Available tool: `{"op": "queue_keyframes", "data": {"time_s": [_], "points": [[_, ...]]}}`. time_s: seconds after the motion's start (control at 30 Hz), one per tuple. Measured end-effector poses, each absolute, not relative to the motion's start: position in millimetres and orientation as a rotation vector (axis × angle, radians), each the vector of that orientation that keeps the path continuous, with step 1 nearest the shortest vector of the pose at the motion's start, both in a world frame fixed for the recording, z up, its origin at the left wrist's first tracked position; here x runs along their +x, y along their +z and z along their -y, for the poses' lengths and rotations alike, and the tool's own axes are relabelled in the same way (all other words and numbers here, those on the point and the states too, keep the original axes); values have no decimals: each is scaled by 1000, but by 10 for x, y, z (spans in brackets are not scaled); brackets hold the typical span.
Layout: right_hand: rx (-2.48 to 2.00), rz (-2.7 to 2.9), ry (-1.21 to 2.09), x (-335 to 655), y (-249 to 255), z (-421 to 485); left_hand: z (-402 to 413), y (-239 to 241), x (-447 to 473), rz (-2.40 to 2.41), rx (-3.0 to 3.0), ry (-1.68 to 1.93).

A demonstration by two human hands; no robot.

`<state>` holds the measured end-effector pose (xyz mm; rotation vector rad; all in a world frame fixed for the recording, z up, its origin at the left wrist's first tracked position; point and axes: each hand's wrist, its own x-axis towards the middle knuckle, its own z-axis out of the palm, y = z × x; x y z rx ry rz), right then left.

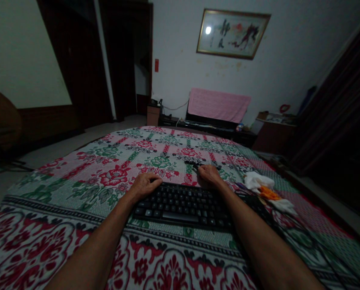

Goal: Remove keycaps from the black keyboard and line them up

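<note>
A black keyboard (pixel 182 204) lies on a floral bedspread (pixel 77 189) in front of me. My left hand (pixel 144 184) rests on the keyboard's far left corner, fingers curled over its edge. My right hand (pixel 209 174) sits at the keyboard's far edge, fingers closed around a small dark object (pixel 198 164) that I cannot make out; several small dark pieces lie just beyond it on the bedspread.
White and orange cloths (pixel 266 188) lie right of the keyboard. Past the bed stand a low cabinet under a pink cloth (pixel 217 104), a side table (pixel 273 131) and a dark doorway (pixel 125 60). A framed picture (pixel 231 33) hangs on the wall.
</note>
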<state>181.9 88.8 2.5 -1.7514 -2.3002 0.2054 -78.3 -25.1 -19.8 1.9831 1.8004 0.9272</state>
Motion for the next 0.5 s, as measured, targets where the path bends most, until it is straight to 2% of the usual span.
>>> {"op": "queue_keyframes", "data": {"time_s": [0.2, 0.5], "points": [[-1699, 2274, 266, 1844, -6, -925, 245, -215, -782, -1777, 1983, 944], [-1693, 1886, 638, 1948, 92, -866, 222, -254, -806, -1761, 2029, 936]]}}
